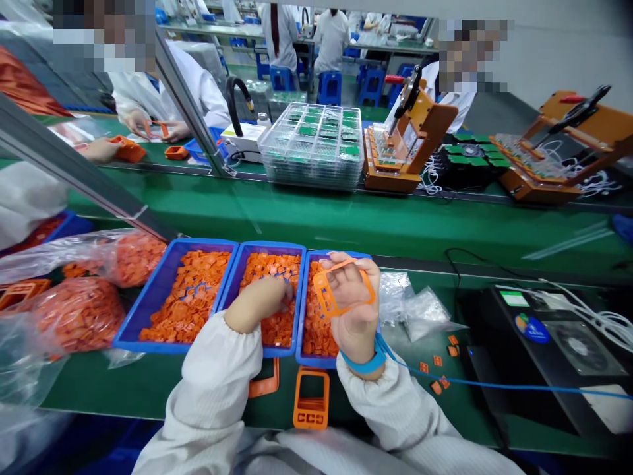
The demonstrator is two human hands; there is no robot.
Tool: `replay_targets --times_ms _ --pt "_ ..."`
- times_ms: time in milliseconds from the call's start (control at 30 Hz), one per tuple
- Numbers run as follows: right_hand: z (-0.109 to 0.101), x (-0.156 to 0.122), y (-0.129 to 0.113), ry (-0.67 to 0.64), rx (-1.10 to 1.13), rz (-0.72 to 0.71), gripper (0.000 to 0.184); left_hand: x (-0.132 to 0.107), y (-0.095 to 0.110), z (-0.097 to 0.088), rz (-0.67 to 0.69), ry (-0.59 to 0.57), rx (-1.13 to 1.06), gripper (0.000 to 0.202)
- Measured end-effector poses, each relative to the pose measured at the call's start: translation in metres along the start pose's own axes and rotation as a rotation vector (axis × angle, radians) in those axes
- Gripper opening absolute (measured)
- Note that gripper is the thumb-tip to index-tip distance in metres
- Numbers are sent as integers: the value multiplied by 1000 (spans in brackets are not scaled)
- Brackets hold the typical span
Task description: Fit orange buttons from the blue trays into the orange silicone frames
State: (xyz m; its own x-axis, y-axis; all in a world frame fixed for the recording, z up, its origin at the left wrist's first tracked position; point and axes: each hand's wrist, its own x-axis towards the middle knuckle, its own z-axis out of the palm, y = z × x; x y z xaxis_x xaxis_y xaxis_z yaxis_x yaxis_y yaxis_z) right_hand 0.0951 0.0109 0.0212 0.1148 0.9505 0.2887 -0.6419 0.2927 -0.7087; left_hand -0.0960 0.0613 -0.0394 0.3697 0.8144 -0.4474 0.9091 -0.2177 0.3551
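Observation:
My right hand (355,326), palm toward me, is closed on a thin orange plastic frame (322,295) with a large rectangular opening. It is raised over the right blue bin (316,361), and a blue wrist strap (366,361) circles the wrist. My left hand (262,298) reaches into the middle blue bin (270,247) of small orange plastic pieces (279,330). Its fingers curl down among them, mostly hidden; what they pinch I cannot make out. Below the bins lie an orange frame with slots (311,418) and another orange frame (267,386), partly covered by my left sleeve.
A left blue bin (133,338) and bags of orange pieces (79,316) stand leftward. Clear plastic bags (425,313), loose orange bits (438,361) and a black device (539,369) are rightward. Beyond stand stacked trays (311,158), orange clamp fixtures (405,145) and co-workers.

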Motion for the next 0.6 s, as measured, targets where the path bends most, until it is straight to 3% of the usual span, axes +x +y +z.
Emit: replay_targets --times_ms 133,267,333,500,600 --pt "-2 4 -6 18 52 23 60 -15 8 -25 58 135 -40 23" --pt "-3 8 -8 49 71 49 60 -39 20 -41 332 456 -383 14" --pt "-4 9 -7 61 66 68 62 -51 26 -43 432 562 -552 10" --pt "-3 10 -5 50 91 110 60 -67 37 -46 490 559 -708 15" --pt "-3 11 -4 40 96 138 59 -70 42 -47 493 571 -712 8"
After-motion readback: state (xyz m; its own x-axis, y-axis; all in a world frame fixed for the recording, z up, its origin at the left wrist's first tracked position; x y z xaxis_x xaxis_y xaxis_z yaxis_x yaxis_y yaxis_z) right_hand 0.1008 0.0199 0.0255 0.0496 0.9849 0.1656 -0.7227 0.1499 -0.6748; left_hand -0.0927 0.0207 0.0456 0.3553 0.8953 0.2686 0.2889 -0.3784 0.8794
